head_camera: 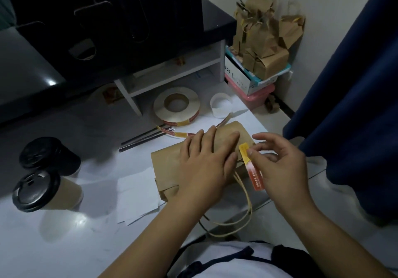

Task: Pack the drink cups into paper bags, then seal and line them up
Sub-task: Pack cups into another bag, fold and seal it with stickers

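Observation:
A brown paper bag lies on its side on the white table, its string handles trailing toward me. My left hand presses flat on the bag with straight fingers. My right hand pinches a yellow and orange seal sticker at the bag's folded top edge. Two paper drink cups with black lids stand at the left of the table.
A roll of seal stickers with a loose strip lies behind the bag, beside a white paper ring. Straws lie near it. White napkins sit left of the bag. Packed bags pile on boxes at the back right.

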